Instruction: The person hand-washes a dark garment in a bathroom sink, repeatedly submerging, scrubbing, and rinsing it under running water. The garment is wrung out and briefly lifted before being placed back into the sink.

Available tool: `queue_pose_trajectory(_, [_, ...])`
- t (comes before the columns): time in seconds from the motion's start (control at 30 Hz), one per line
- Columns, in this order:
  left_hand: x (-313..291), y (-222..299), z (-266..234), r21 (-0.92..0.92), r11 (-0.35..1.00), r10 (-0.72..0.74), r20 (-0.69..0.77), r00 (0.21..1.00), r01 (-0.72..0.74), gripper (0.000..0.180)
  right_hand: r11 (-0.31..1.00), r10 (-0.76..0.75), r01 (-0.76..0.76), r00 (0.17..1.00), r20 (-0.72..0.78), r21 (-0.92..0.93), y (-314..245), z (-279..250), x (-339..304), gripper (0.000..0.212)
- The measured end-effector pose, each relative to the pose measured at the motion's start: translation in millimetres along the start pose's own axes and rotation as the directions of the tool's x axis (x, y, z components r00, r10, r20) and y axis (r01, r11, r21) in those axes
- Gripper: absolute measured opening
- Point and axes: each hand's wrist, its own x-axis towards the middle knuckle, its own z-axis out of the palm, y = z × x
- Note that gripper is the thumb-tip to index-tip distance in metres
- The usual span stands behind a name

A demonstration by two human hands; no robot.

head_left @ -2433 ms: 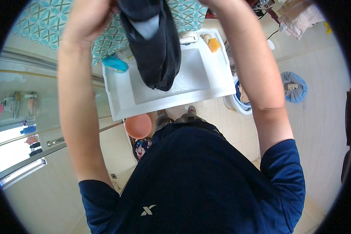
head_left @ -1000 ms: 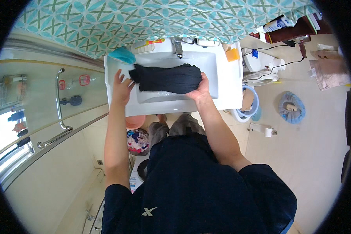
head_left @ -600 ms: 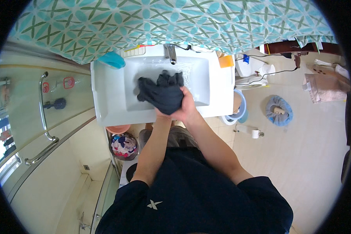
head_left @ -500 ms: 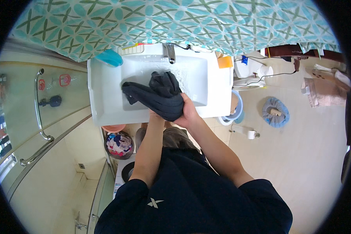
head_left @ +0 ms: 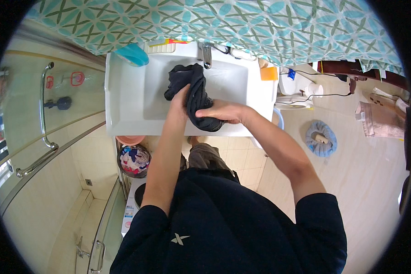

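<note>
Your left hand (head_left: 180,98) and right hand (head_left: 221,112) are both closed in a grip, forearms reaching forward and converging.

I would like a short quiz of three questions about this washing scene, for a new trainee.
1. True or false: both hands grip the dark garment over the white sink.
2. The orange sponge lies on which side of the tap, the person's left or right?
3. The garment looks: A flat, B twisted, C hung up.

Key: 1 true: left hand, right hand. 2 right. 3 B.
</note>
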Motion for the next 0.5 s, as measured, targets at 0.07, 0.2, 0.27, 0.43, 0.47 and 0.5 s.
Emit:
queue_pose_trajectory(0.07, [9, 9, 0, 0.276, 0.961, 0.02, -0.039, 0.999, -0.009, 0.039, 0.972, 0.009, -0.019, 0.999, -0.045, -0.233, -14, -1, 7, 0.093])
queue_pose_trajectory(0.2, [41, 21, -8, 0.444, 0.896, 0.017, -0.057, 0.998, 0.01, 0.052, 0.795, 0.006, -0.069, 0.994, -0.107, -0.603, -20, -6, 35, 0.068])
queue_pose_trajectory(0.27, [61, 23, -10, 0.811, 0.583, 0.145, -0.152, 0.978, 0.04, 0.056, 0.614, 0.015, -0.177, 0.977, -0.213, -0.769, -13, -3, 59, 0.067])
queue_pose_trajectory(0.43, [90, 16, -20, 0.979, 0.029, 0.366, -0.199, 0.909, 0.203, 0.068, 0.671, -0.086, -0.266, 0.899, -0.429, -0.692, 21, 9, 92, 0.068])
queue_pose_trajectory(0.47, [91, 16, -24, 0.976, 0.099, 0.317, -0.217, 0.923, 0.195, 0.07, 0.743, -0.093, -0.262, 0.871, -0.483, -0.616, 27, 11, 91, 0.08])
queue_pose_trajectory(0.5, [90, 16, -29, 0.958, 0.212, 0.252, -0.243, 0.937, 0.192, 0.072, 0.848, -0.118, -0.173, 0.861, -0.495, -0.502, 32, 12, 87, 0.09])
